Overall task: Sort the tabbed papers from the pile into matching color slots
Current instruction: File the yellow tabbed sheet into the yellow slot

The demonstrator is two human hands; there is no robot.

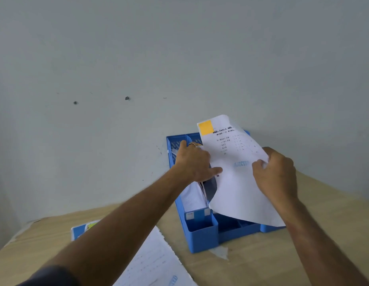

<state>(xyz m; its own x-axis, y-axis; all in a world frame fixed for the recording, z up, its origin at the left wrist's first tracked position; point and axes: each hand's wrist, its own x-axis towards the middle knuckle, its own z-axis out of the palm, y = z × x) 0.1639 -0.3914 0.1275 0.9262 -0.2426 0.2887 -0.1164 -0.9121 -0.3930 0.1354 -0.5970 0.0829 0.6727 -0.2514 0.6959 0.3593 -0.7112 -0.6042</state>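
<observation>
The right hand (275, 174) pinches the right edge of a yellow-tabbed sheet (239, 174) in curled fingers above the blue file rack (202, 234) on the surface (262, 263), while the left hand (195, 162), fingers straight, presses back papers (193, 198) standing in the rack's left slot.

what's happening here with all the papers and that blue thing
A person is filing papers into a blue desk organizer that stands against the wall on a wooden table. The right hand pinches a sheet with a yellow tab by its edge and holds it over the organizer. The left hand rests on papers already standing in one slot, apparently holding them aside. The pile of papers waits on the table in front.
</observation>
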